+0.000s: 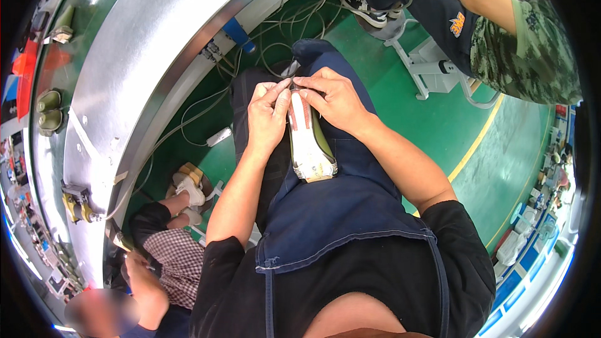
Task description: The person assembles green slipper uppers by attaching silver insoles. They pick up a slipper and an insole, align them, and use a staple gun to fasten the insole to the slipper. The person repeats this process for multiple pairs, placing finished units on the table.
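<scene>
An unfinished shoe (pixel 304 139) lies in my lap with its underside up, white along the middle with reddish-brown patches towards the far end. Olive-green material shows along its right side, and the near end is rough and yellowish. My left hand (pixel 269 114) is closed at the shoe's far end, thumb and forefinger pinched together. From the other side, my right hand (pixel 335 100) pinches the same end. Between the fingertips a small dark bit shows, too small to tell apart from the shoe. Beneath the shoe is my dark blue apron (pixel 350 194).
A curved metal bench (pixel 125 69) runs along my left, with green shoe parts (pixel 49 111) beyond it. Cables (pixel 275 31) cross the green floor. One person (pixel 175 256) sits at lower left, another in camouflage (pixel 519 50) at upper right, beside a wheeled white frame (pixel 429 66).
</scene>
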`<state>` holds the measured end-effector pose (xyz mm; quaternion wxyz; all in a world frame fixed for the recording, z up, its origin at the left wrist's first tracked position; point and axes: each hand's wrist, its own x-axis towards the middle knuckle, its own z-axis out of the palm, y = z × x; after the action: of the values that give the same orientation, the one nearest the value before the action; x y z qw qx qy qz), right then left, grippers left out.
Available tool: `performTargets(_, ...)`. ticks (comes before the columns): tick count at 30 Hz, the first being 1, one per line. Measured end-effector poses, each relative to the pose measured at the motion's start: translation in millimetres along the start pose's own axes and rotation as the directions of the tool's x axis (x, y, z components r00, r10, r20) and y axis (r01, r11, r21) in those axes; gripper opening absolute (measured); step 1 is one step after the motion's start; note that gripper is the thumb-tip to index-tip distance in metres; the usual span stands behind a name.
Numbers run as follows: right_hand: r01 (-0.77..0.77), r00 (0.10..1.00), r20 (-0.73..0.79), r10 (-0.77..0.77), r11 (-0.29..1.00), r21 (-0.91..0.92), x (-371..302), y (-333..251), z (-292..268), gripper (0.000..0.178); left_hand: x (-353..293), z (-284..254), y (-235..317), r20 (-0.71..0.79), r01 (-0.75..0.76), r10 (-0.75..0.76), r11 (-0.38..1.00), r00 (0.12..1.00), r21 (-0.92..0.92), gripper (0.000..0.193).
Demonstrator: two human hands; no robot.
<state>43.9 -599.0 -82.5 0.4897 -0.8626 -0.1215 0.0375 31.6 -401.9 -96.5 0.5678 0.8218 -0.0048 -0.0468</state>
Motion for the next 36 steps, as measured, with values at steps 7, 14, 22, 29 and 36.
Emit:
performTargets(7, 0.038, 0.998, 0.055, -0.039, 0.999, 0.019, 9, 4, -7, 0.026, 11, 1, 4, -0.016, 0.091, -0.091, 0.996, 0.996, 0.01, 0.024)
performTargets(14, -0.142, 0.984, 0.124, 0.128, 0.983, 0.112, 19, -1, -11, 0.024, 11, 2, 5, -0.011, 0.072, -0.072, 0.997, 0.997, 0.01, 0.024)
performTargets(22, -0.193, 0.974, 0.142, 0.178, 0.976, 0.1, 20, 1, -7, 0.024, 7, 6, -2, -0.013, 0.058, -0.058, 0.998, 0.998, 0.013, 0.025)
performTargets(29, -0.488, 0.839, 0.282, 0.465, 0.873, 0.01, -23, -5, -2, 0.049, -58, 25, -7, 0.251, 0.461, -0.391, 0.804, 0.886, -0.375, 0.06)
performTargets(36, -0.85, 0.504, 0.719, 0.479, 0.424, 0.312, -47, 4, 2, 0.064, -89, 23, -3, 0.427, 0.591, -0.409, 0.546, 0.806, -0.594, 0.065)
